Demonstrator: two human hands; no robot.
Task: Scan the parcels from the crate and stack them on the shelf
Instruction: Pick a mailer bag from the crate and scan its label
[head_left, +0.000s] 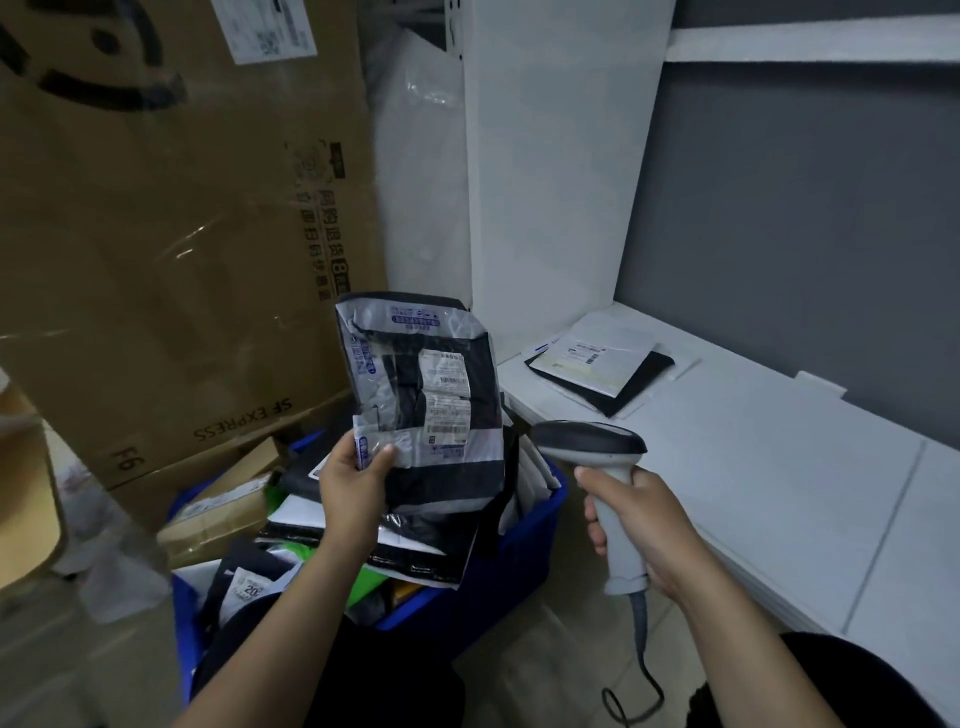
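The left hand (353, 483) pinches the lower left corner of a grey and black parcel (426, 400), thumb on the front, holding it upright above the far end of the blue crate (530, 551) with its white labels facing the camera. The right hand (634, 525) is curled round the handle of a scanner (597, 457), whose dark head sits just right of the parcel (the cable trails down to the floor). More parcels fill the crate. At the far left corner of the white shelf (753, 467) lies a small stack of parcels (602, 369). A big cardboard box (171, 234) stands behind the crate.
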